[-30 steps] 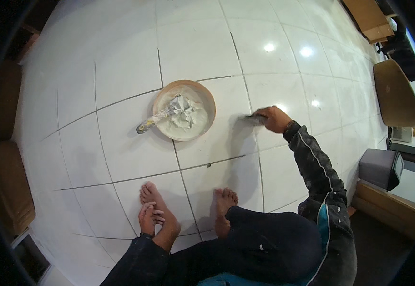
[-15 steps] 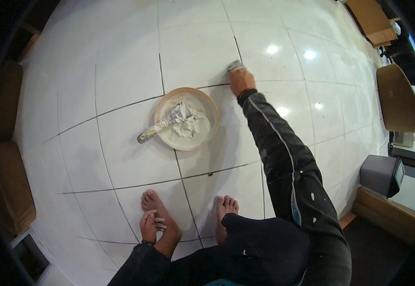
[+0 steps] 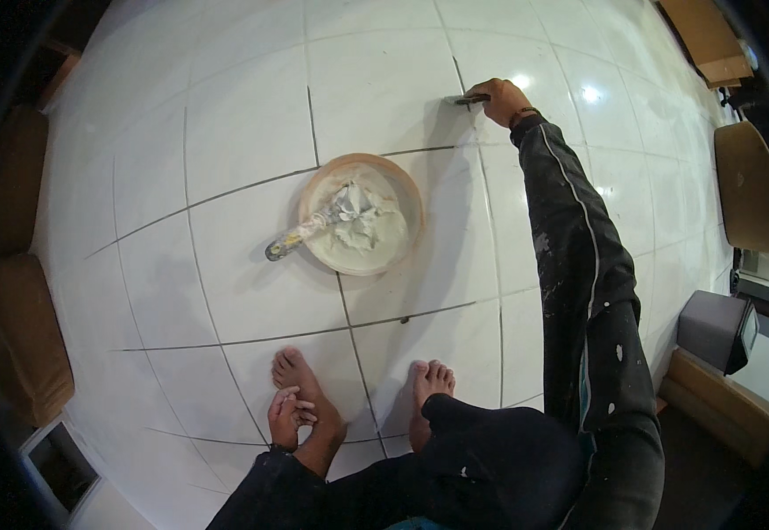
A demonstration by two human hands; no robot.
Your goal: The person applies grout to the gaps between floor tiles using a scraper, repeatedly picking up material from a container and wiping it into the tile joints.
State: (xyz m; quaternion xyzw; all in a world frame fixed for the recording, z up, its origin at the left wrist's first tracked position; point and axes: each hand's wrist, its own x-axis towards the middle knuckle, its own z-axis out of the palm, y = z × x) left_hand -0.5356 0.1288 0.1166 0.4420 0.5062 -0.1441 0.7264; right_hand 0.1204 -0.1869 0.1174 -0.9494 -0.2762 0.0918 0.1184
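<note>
So my right hand (image 3: pixel 501 99) is stretched far out over the white tiled floor (image 3: pixel 226 132), fingers closed around a small scraper (image 3: pixel 471 100) — its flat grey blade pokes out to the left of my knuckles and sits right on a dark grout line (image 3: pixel 466 79), too small to see more detail. Sleeve is black with a thin white stripe and pale splatter spots. My left hand (image 3: pixel 286 409) is down near my body, resting on top of my bare left foot (image 3: pixel 301 397), fingers curled loosely over the toes, holding nothing. Right foot (image 3: pixel 429 393) is just beside, flat on the tile. Between my feet and the scraper sits a round tan bowl (image 3: pixel 402 190) — shallow, smeared inside with white paste (image 3: pixel 362 221) heaped in lumps. A putty knife (image 3: pixel 301 237) lies tilted in it, blade buried in the paste, yellowish handle hanging over the left rim toward the floor. Bowl sits on a crossing of grout lines, well apart from the scraper. Wooden chair (image 3: pixel 746 185) at the right edge.
</note>
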